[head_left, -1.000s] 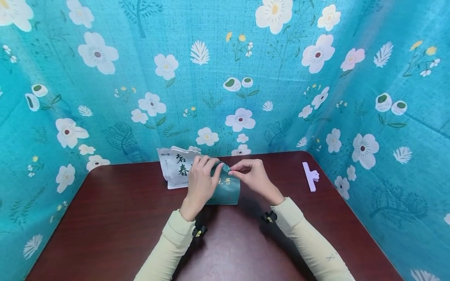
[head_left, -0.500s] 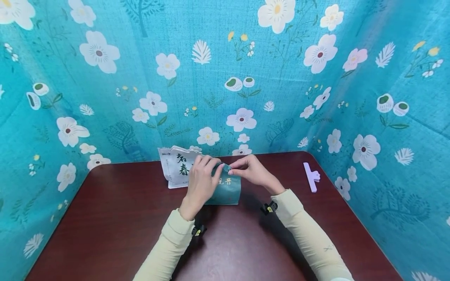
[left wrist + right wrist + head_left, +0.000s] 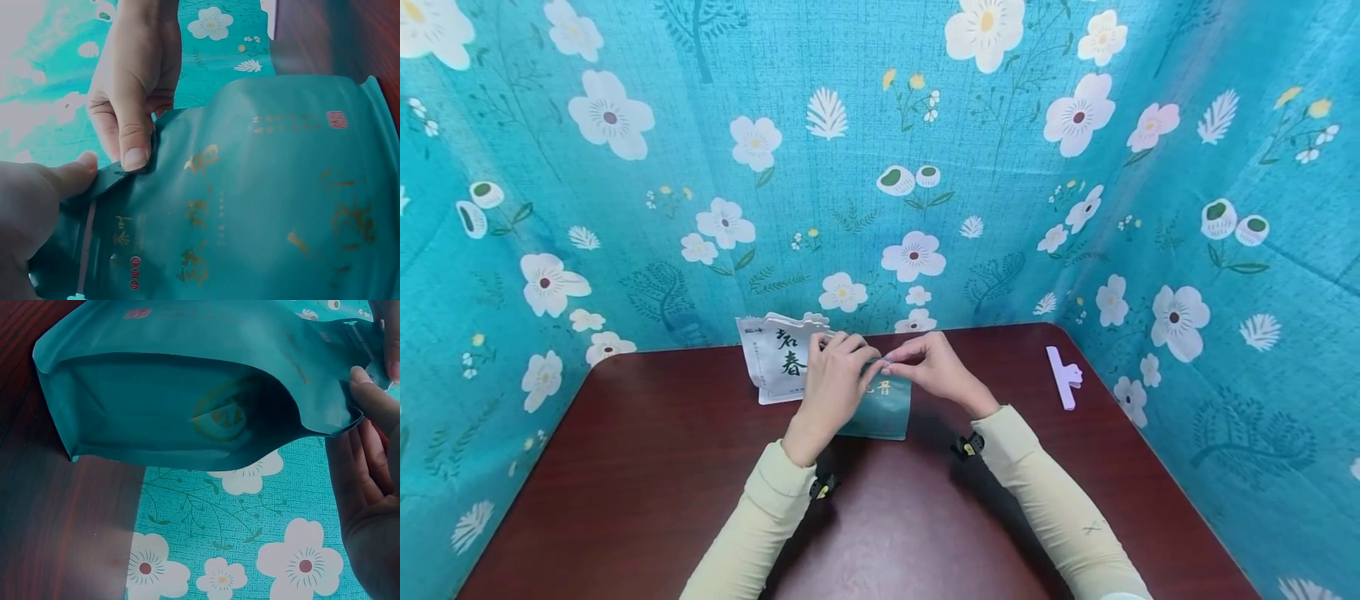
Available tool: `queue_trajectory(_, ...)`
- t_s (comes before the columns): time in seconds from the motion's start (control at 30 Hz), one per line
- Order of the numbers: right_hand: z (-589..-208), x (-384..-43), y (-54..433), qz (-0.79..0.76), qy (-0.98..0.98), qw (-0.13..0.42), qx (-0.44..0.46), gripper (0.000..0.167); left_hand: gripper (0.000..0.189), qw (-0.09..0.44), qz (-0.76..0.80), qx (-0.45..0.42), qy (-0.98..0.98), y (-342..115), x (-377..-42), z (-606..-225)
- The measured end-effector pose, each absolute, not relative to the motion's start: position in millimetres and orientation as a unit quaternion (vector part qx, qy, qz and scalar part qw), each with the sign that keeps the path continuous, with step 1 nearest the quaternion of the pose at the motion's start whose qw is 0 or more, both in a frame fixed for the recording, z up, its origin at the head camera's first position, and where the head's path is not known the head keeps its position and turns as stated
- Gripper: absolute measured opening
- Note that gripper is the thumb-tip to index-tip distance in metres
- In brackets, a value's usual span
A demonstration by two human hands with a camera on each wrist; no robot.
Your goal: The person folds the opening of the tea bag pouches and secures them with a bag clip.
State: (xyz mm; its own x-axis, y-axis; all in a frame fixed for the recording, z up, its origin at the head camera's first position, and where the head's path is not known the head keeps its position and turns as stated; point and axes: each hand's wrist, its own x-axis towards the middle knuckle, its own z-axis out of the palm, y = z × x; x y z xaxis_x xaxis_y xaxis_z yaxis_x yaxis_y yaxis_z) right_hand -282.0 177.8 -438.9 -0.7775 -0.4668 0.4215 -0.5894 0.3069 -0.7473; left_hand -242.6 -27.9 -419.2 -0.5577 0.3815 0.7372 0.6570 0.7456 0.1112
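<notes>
Edged nearer the left hand (image 3: 833,379) within the last second, the right hand (image 3: 942,368) pinches the top edge of the Tieguanyin tea pouch (image 3: 878,413); left thumb and fingers grip that edge alongside. It stands beneath both, white printed pouch (image 3: 778,375) beyond.

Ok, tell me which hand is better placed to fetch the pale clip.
Likely the right hand: it is nearer the pale clip, though it and the left hand both grip the green bag.
</notes>
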Motion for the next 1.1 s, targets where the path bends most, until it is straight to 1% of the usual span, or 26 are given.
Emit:
queue_trajectory(0.23, -447, -285, 176, 0.479, -0.803, 0.117, 0.335, 0.012, 0.010, 0.380, -0.220, -0.288, -0.851, -25, -246, -423)
queue_trajectory(0.37, -450, -283, 175, 0.457, -0.801, 0.159, 0.352, 0.013, 0.012, 0.374, -0.224, -0.286, -0.853, -27, -248, -425)
queue_trajectory(0.47, -451, -283, 175, 0.452, -0.797, 0.179, 0.359, 0.012, 0.013, 0.358, -0.218, -0.308, -0.854, -31, -251, -424)
queue_trajectory(0.6, -453, -283, 175, 0.457, -0.794, 0.184, 0.355, 0.010, 0.013, 0.331, -0.215, -0.351, -0.849, -40, -253, -419)
queue_trajectory(0.7, -455, -283, 175, 0.460, -0.793, 0.180, 0.356, 0.010, 0.013, 0.324, -0.223, -0.366, -0.844, -45, -254, -418)
queue_trajectory(1.0, -457, -281, 172, 0.470, -0.791, 0.186, 0.345, 0.013, 0.016, 0.362, -0.234, -0.336, -0.838, -40, -254, -423)
queue_trajectory(1.1, -457, -280, 173, 0.476, -0.793, 0.178, 0.336, 0.015, 0.017, 0.366, -0.243, -0.323, -0.839, -38, -254, -423)
